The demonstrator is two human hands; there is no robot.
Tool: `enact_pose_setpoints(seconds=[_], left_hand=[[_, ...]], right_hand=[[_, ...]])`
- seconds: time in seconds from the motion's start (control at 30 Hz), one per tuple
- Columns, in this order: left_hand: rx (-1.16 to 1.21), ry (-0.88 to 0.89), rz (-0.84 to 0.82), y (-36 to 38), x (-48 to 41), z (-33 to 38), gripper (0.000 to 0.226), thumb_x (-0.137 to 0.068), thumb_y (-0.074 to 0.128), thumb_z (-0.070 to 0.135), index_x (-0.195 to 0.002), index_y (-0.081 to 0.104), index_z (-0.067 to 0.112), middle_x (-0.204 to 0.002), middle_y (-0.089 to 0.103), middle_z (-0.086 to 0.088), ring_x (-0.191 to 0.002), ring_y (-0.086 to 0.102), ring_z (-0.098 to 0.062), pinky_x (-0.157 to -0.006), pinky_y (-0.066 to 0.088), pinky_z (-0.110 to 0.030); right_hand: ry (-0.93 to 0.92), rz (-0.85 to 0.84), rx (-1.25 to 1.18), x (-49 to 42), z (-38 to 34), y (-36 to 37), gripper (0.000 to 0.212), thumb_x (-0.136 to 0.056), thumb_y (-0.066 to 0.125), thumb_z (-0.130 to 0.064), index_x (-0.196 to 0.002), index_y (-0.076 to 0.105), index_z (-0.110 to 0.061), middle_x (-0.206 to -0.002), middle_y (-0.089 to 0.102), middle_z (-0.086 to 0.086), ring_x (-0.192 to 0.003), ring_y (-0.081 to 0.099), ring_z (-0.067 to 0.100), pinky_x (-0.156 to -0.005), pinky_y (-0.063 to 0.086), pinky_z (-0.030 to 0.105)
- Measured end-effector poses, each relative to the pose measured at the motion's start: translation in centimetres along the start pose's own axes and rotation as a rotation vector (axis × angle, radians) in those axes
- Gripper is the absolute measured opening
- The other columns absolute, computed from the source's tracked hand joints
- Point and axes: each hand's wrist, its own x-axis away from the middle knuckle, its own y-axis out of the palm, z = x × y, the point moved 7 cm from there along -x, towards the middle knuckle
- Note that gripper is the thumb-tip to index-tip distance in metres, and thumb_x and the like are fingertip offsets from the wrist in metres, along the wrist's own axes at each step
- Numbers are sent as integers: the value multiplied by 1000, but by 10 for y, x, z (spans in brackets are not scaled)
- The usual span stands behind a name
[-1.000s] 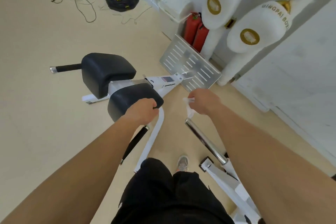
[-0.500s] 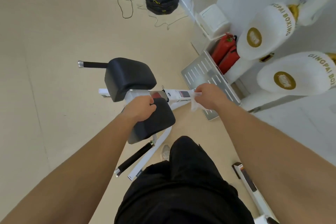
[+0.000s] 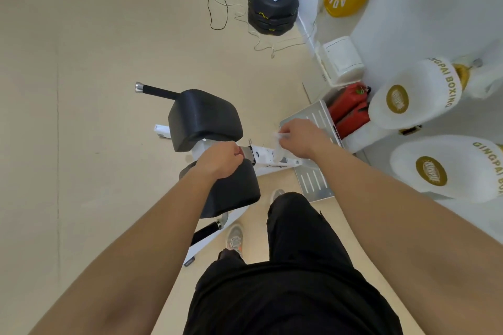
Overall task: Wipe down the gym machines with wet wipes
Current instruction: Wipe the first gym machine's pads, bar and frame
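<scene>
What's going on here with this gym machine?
A person is cleaning it. Their right hand pinches a white wipe over the machine's white frame, while the left hand grips the top of the nearer black pad.

Feed's bright and even, soft light with no source I can pick out, and hardly any shadow on the floor (image 3: 81, 90) left of the lower black pad (image 3: 234, 190). The pad itself shows a dull sheen. Right of it the white punch bags (image 3: 408, 95) nearly blow out against the wall. Just above it, the right hand (image 3: 299, 136) and wet wipe (image 3: 279, 145) look slightly smeared. Below the pad, fisheye stretches the forearms (image 3: 136, 253) huge – the edges go soft.
</scene>
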Motion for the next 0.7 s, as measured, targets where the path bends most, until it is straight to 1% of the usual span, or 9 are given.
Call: enact_pose_setpoints(seconds=[0.1, 0.2, 0.27, 0.33, 0.4, 0.47, 0.5, 0.6, 0.7], left_hand=[[29, -41, 22, -1, -8, 10, 31, -102, 46, 22, -117, 67, 5, -116, 69, -12, -106, 62, -31, -92, 48, -40], [61, -92, 20, 4, -18, 22, 31, -102, 46, 23, -119, 66, 7, -118, 67, -10, -106, 61, -29, -91, 48, -39], [80, -135, 9, 10, -27, 34, 30, -102, 46, 23, -118, 68, 10, -112, 66, -9, -101, 60, -27, -85, 46, -35], [103, -185, 11, 18, -37, 50, 29, -101, 46, 21, -114, 68, 9, -106, 66, -9, -94, 60, -25, -80, 44, -33], [134, -249, 19, 28, -48, 69, 29, -100, 46, 19, -116, 66, 4, -109, 67, -13, -97, 62, -28, -82, 46, -35], [162, -305, 16, 41, -59, 91, 31, -101, 46, 17, -120, 63, 1, -117, 66, -15, -102, 62, -30, -87, 48, -37], [178, -326, 15, 48, -63, 101, 30, -101, 46, 17, -120, 63, 1, -118, 65, -14, -105, 62, -30, -89, 49, -39], [251, -382, 72, 66, -75, 127, 31, -101, 46, 23, -116, 64, 3, -116, 66, -14, -108, 63, -32, -91, 50, -40], [292, -437, 76, 89, -75, 143, 28, -102, 44, 20, -115, 63, 3, -116, 66, -13, -107, 63, -30, -84, 46, -32]], right_hand=[[-40, -42, 8, -13, 3, 1, 21, -89, 53, -15, -99, 67, -26, -96, 67, -4, -92, 63, 23, -81, 52, 34], [-78, -82, 46, -28, 19, -1, 20, -89, 53, -15, -98, 68, -26, -101, 69, -1, -93, 63, 23, -83, 55, 37], [-108, -107, 60, -40, 34, -5, 18, -88, 52, -16, -91, 63, -30, -97, 67, -3, -92, 63, 23, -82, 55, 37], [-142, -120, 62, -53, 53, -13, 19, -87, 52, -16, -86, 60, -33, -92, 65, -6, -90, 62, 22, -79, 54, 35], [-185, -126, 73, -65, 76, -21, 18, -87, 52, -17, -79, 59, -31, -86, 63, -8, -85, 61, 21, -72, 50, 32], [-226, -145, 81, -74, 101, -32, 24, -87, 52, -16, -67, 54, -29, -74, 58, -9, -76, 57, 20, -60, 40, 28], [-244, -155, 81, -77, 114, -36, 27, -87, 52, -16, -63, 51, -28, -69, 56, -8, -71, 56, 19, -57, 38, 28], [-270, -181, 86, -86, 155, -44, 26, -85, 52, -14, -60, 49, -22, -65, 56, -4, -66, 54, 19, -57, 41, 31], [-279, -233, 126, -93, 192, -40, 32, -86, 51, -10, -57, 43, -20, -62, 47, -2, -63, 46, 20, -53, 29, 31]])
